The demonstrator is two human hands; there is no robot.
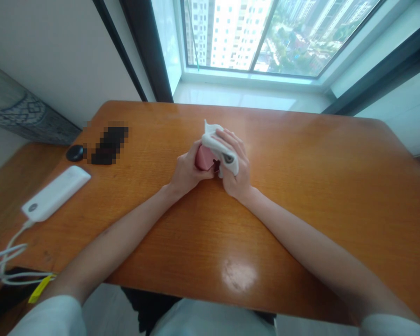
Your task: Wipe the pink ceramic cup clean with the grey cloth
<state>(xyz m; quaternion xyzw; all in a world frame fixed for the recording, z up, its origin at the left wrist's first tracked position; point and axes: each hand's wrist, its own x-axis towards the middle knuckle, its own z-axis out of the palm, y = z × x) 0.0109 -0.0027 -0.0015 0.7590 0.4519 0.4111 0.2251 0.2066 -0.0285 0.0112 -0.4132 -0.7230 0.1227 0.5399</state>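
Note:
Over the middle of the wooden table [318, 186], my left hand [186, 171] is closed around a small pink block-shaped object [204, 157]. My right hand [241, 173] grips a folded white cloth [213, 140], which lies against the top and right side of the pink object. A dark round patch shows on the cloth near the right thumb. Something small and dark sits between the two hands, too hidden to name. The fingers and the cloth cover much of the pink object.
At the left lie a white power bank [58, 192] with a white cable [9, 261], a black round item [74, 153] and a blurred-out dark rectangular item [110, 145]. A window [252, 42] stands beyond the far table edge.

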